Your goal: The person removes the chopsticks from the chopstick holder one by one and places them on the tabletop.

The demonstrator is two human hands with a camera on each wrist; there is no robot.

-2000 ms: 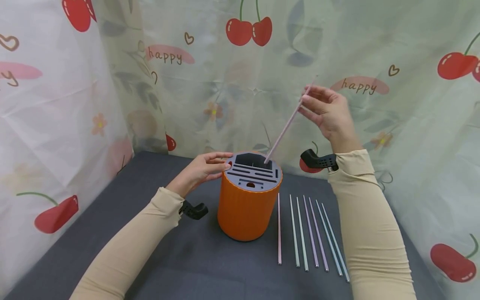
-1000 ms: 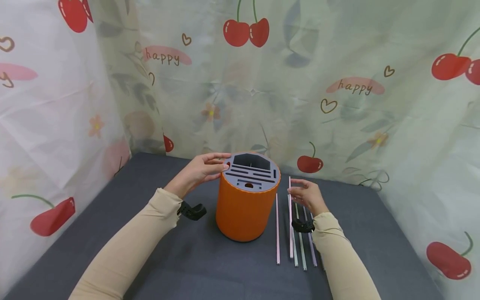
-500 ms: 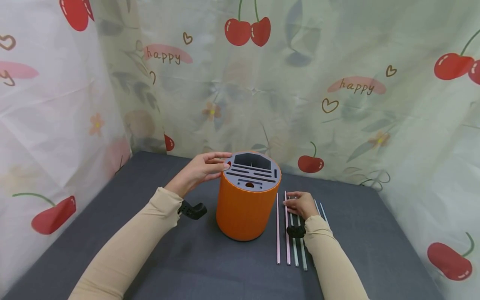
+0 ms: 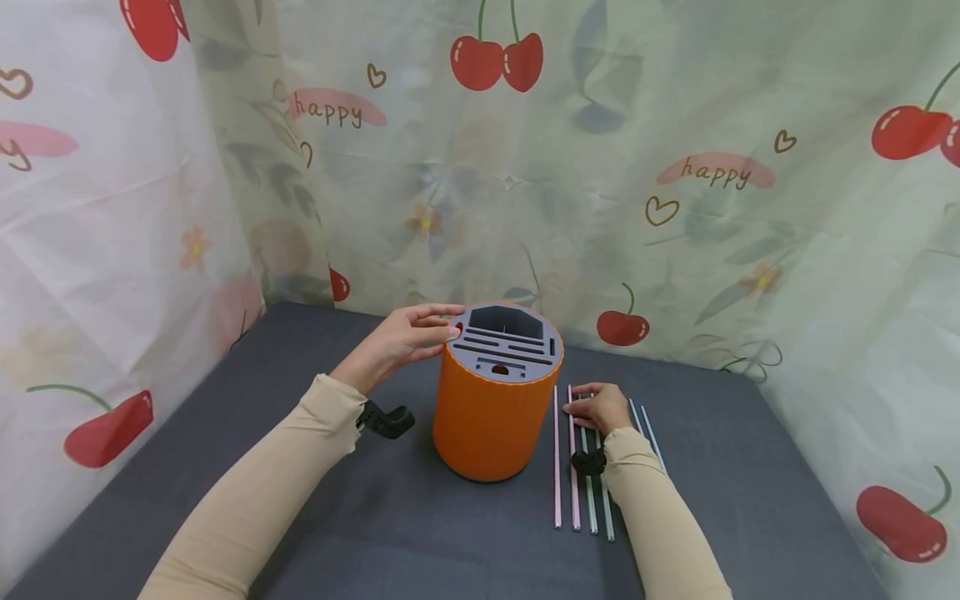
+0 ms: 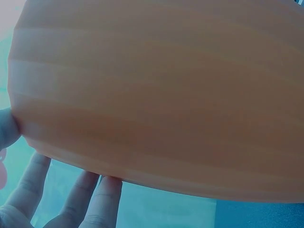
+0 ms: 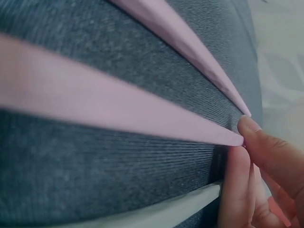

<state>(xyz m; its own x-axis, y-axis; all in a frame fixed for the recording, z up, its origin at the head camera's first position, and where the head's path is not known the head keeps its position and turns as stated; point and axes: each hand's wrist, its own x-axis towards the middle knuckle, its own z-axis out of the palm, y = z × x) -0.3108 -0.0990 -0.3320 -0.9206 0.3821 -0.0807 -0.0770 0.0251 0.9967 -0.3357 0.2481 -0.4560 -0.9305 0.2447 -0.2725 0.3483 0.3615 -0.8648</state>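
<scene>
A tall orange knife block point(image 4: 487, 425) stands upright with a grey slotted top point(image 4: 487, 354). My left hand point(image 4: 408, 337) rests on its upper left rim, the fingers mostly straight. In the left wrist view the fingertips point(image 5: 111, 183) touch its orange side. My right hand point(image 4: 600, 407) pinches the tapered far end of a pink chopstick point(image 4: 574, 492) between thumb and finger. That chopstick lies low along the dark cloth, beside a second pink chopstick point(image 4: 557, 467) to its left. Both pink ones show in the right wrist view, the pinched pink chopstick point(image 6: 118, 104) nearer the camera.
Two pale green chopsticks point(image 4: 607, 508) lie just right of the pinched one, partly under the right hand. Blue chopsticks point(image 4: 652, 433) show beyond the right sleeve, which covers others. A patterned curtain point(image 4: 420, 150) encloses the dark cloth-covered table point(image 4: 360, 533).
My right hand has come down from above the block's top to the table, bringing the pink chopstick from its tilted position to lie beside the other pink one. The left hand has stayed put.
</scene>
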